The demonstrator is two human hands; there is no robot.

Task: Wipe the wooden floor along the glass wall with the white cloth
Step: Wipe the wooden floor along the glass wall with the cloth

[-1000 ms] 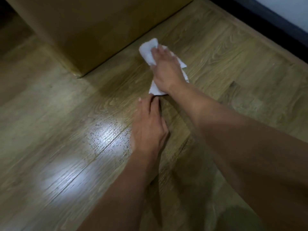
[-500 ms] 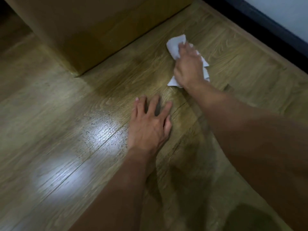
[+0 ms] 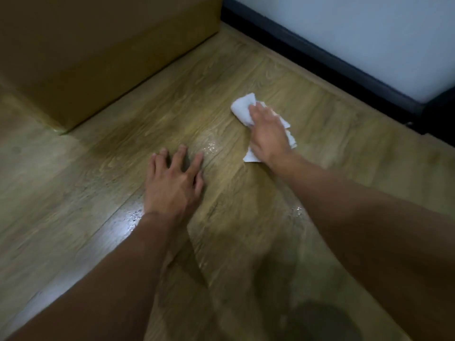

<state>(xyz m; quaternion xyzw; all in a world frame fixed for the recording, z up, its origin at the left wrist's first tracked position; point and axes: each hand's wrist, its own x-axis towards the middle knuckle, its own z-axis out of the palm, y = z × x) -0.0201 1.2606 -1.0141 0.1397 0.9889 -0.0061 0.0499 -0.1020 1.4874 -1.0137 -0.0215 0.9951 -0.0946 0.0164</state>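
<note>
Right hand (image 3: 268,136), arm extended forward, lies palm-down with fingers nearly straight on the crumpled white cloth (image 3: 242,107), pressing it flat rather than clenching it. The cloth sits on the grained, plank-patterned wooden floor (image 3: 147,134) near the frosted glass wall (image 3: 369,45) and its dark base frame (image 3: 320,62). Left hand (image 3: 172,185) rests on the floor, fingers splayed, grasping nothing, beside glistening droplets (image 3: 211,146); a large brown cardboard box (image 3: 98,45) stands beyond.

head camera looks forward and down, close above the wooden floor (image 3: 320,114).
</note>
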